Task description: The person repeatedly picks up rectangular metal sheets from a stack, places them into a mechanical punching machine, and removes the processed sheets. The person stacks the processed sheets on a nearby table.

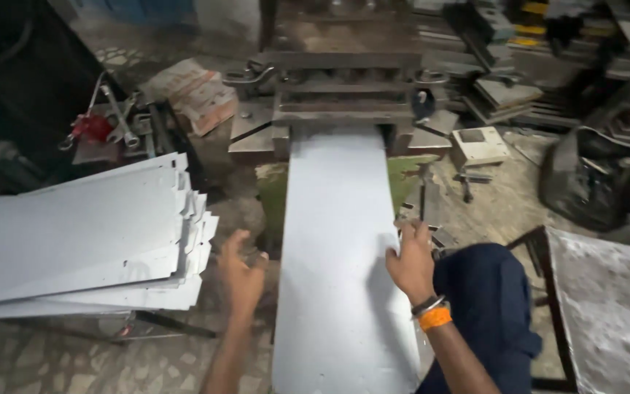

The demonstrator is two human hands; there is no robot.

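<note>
A long pale grey metal sheet [337, 241] lies lengthwise in front of me, its far end under the jaws of a dark press machine [344, 87]. My right hand [408, 263] grips the sheet's right edge; an orange band and bangle sit on that wrist. My left hand [240, 271] hovers open just left of the sheet, fingers spread, holding nothing. It floats between the sheet and a stack of similar notched sheets [82, 233].
The stack rests on a low stand at left. Wrenches and a red tool [100, 124] lie at the back left. A black bag [592, 175] and metal scrap sit at the right, with a stained table [614, 306] close by.
</note>
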